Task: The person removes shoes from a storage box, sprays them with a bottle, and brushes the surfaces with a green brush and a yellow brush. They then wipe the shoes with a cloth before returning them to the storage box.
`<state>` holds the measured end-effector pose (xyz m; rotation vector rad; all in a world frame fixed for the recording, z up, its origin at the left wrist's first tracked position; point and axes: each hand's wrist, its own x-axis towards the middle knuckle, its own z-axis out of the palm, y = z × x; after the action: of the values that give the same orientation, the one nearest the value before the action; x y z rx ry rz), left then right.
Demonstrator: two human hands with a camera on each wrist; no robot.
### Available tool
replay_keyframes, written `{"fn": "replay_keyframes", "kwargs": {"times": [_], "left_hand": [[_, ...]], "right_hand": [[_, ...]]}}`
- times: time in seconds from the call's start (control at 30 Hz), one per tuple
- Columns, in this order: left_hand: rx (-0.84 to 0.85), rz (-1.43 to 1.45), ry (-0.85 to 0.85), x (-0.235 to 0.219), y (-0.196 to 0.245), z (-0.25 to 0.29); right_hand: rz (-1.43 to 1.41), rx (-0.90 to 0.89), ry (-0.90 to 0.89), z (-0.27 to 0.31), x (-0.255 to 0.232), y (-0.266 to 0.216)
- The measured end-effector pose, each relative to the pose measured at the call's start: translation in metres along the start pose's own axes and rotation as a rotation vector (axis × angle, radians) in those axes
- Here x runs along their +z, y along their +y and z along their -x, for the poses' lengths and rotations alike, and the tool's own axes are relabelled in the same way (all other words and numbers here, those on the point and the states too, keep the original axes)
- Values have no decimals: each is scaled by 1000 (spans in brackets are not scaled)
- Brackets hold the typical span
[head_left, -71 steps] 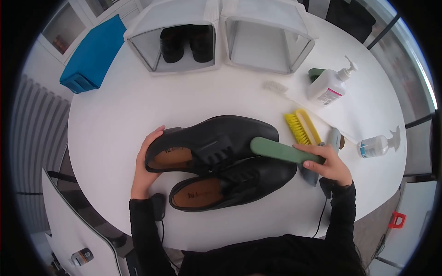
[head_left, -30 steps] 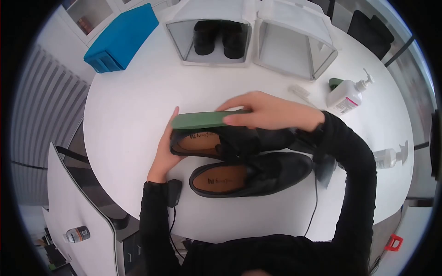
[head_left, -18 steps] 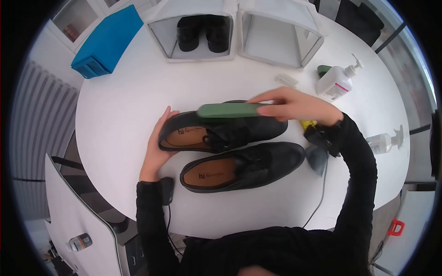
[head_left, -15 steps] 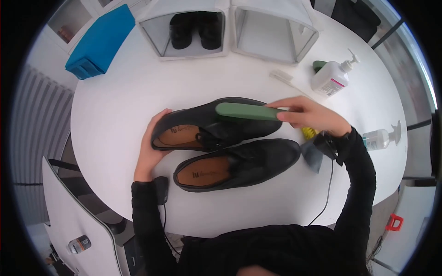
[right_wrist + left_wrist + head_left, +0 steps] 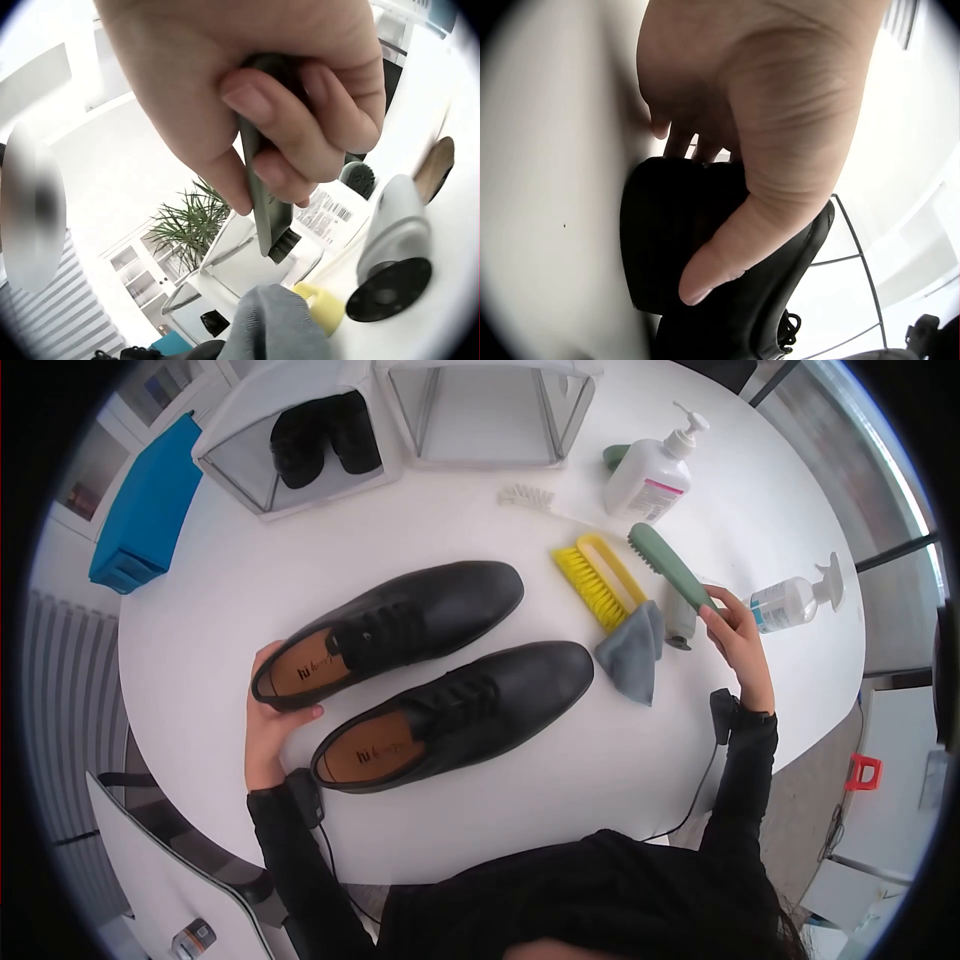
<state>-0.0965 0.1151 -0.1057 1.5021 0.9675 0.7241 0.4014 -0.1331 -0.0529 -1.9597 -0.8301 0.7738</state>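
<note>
Two black lace-up dress shoes lie side by side on the white table, toes to the right. My left hand (image 5: pixel 266 730) grips the heel of the farther shoe (image 5: pixel 455 608), its thumb along the near side. In the left wrist view the thumb (image 5: pixel 727 251) lies across the black heel (image 5: pixel 660 232) while the other fingers pass behind it. The nearer shoe (image 5: pixel 515 695) stands untouched. Off to the right, apart from the shoes, my right hand (image 5: pixel 738 645) holds a green shoe brush (image 5: pixel 665 560) by one end, its bristles toward the left. The right wrist view shows curled fingers around its handle (image 5: pixel 259 191).
A yellow brush (image 5: pixel 592 585), a grey cloth (image 5: pixel 632 655) and a grey cylindrical item (image 5: pixel 681 622) lie between the shoes and my right hand. Behind stand a pump bottle (image 5: pixel 648 480), a spray bottle (image 5: pixel 785 603), a white-bristled brush (image 5: pixel 527 496) and two shoe boxes (image 5: pixel 480 420).
My right hand has carried the green brush from over the farther shoe to the right, and the bristles have come into sight. My left hand stays at the heel. The head view has shifted.
</note>
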Motion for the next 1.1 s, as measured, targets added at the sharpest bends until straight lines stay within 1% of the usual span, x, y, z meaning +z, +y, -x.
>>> {"fn": "replay_keyframes", "kwargs": {"times": [0.07, 0.13, 0.2, 0.3, 0.4, 0.5, 0.6, 0.7, 0.9, 1.0, 1.1], "left_hand": [[-82, 28, 19, -1, -4, 2], [-100, 23, 13, -3, -6, 4], [-103, 10, 24, -2, -3, 6], [-94, 7, 45, 2, 2, 8], [-78, 11, 44, 1, -1, 7], [-85, 11, 32, 1, -1, 6], [-92, -3, 40, 2, -1, 6], [-83, -7, 36, -2, -6, 5], [-99, -9, 38, -5, -11, 4], [-103, -13, 42, -4, -10, 4], [-103, -10, 41, -3, -9, 5]], "right_hand": [[46, -29, 36, -2, 1, 17], [87, -53, 55, -6, 4, 25], [112, -78, 70, -9, 10, 27], [128, -69, 32, -8, 14, 16], [114, -121, 25, -8, 19, 22], [86, -288, -56, -7, 23, 29], [232, -372, -60, -3, 25, 20], [300, -435, -32, -2, 27, 19], [305, -455, -4, -1, 26, 19], [292, -428, -47, -3, 24, 20], [279, -417, -47, -1, 26, 18]]}}
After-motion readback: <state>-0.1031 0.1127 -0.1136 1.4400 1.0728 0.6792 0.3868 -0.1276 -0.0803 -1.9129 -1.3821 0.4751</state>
